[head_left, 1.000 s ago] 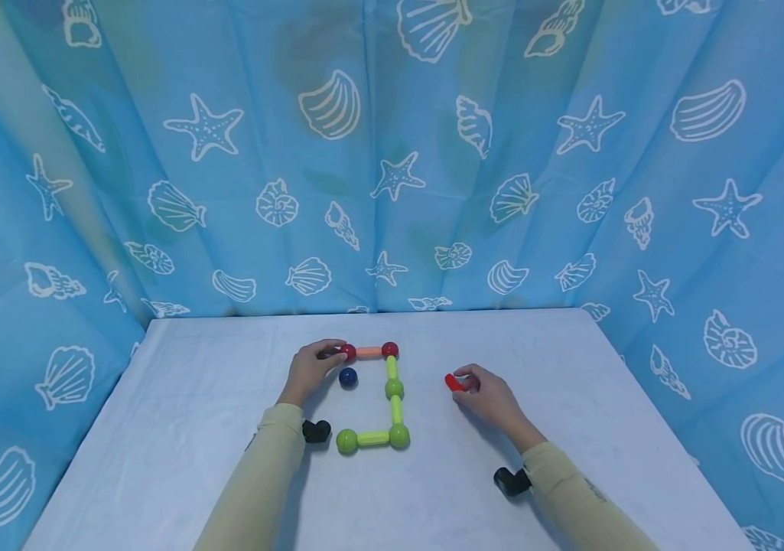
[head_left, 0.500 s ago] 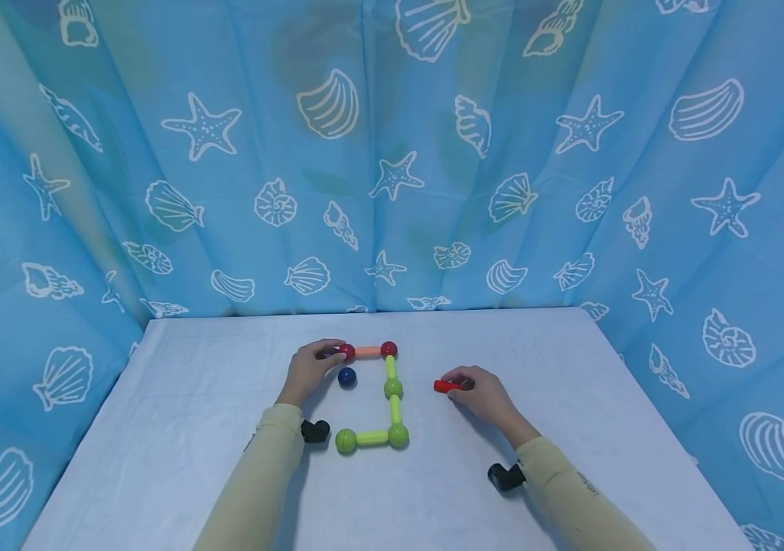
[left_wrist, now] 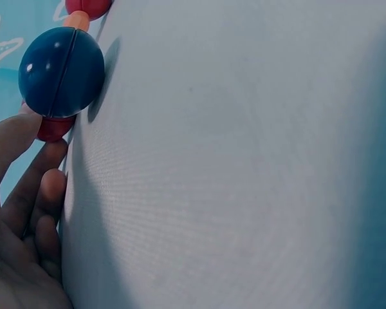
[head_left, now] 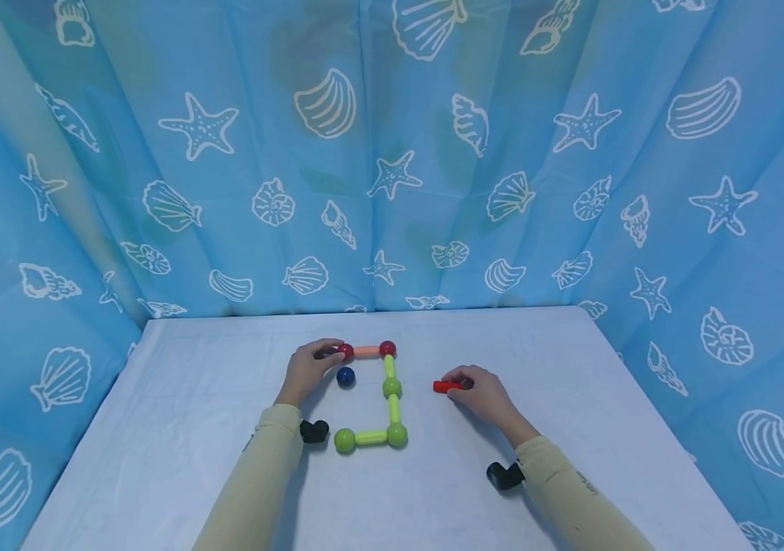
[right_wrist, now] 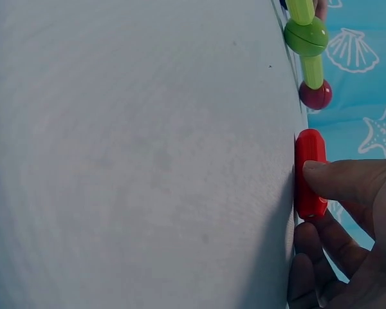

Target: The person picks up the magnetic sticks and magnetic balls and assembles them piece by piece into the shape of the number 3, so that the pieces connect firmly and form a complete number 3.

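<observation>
My left hand pinches a red ball at the far left end of a chain of toy balls and rods. From that ball an orange rod leads to a second red ball. Green rods and green balls run down from there, then turn left to an end ball. A loose dark blue ball lies just in front of the held red ball, partly covering it in the left wrist view. To the right of the chain, my right hand pinches a short red rod between thumb and fingers, low over the cloth.
A white cloth covers the table. Blue curtains with shell and starfish prints stand along its back and sides. Black wrist-worn pieces show at both cuffs. White table surface separates the red rod from the chain.
The red rod has moved a little left with my right hand and turned from slanting to nearly level. My left hand and the chain stay in place.
</observation>
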Demonstrator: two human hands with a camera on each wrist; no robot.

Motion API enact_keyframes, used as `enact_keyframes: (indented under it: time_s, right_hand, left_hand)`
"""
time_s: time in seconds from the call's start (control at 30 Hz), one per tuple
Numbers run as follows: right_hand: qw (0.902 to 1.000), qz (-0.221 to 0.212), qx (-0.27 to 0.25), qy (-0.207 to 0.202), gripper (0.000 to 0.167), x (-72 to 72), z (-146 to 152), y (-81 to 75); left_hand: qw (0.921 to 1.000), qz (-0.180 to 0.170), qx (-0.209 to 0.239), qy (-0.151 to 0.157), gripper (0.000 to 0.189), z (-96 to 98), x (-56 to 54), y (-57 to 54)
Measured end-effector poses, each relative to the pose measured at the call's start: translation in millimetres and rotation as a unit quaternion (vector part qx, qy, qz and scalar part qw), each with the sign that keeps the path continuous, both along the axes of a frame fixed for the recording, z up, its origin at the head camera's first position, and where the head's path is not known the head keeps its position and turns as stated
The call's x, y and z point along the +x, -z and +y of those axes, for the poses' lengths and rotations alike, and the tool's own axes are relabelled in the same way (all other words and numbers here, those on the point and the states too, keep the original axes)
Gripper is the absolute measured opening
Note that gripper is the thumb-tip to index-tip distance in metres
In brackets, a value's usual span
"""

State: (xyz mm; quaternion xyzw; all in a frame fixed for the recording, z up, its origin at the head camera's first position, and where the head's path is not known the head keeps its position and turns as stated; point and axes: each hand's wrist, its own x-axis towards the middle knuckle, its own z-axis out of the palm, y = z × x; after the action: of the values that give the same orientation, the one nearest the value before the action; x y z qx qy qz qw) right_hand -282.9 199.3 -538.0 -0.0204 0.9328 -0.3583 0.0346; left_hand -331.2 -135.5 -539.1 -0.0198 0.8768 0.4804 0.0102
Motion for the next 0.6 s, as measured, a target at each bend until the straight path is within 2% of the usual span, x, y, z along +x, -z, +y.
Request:
enact_keyframes:
  time_s: [0.3, 0.6]
  right_hand:
    - [1.0, -0.004, 0.006, 0.002, 0.025, -0.8, -1.0, 0.0]
    - [0.9998, 0.0, -0.016, -0.007, 0.022, 0.7, -9.1, -4.9]
  left_hand:
    - [1.0, -0.004, -0.002, -0.004, 0.035, 0.7, 0.3, -1.1]
    - [1.0, 0.001, 0.003, -0.002, 0.034, -0.1, -0.8, 0.1]
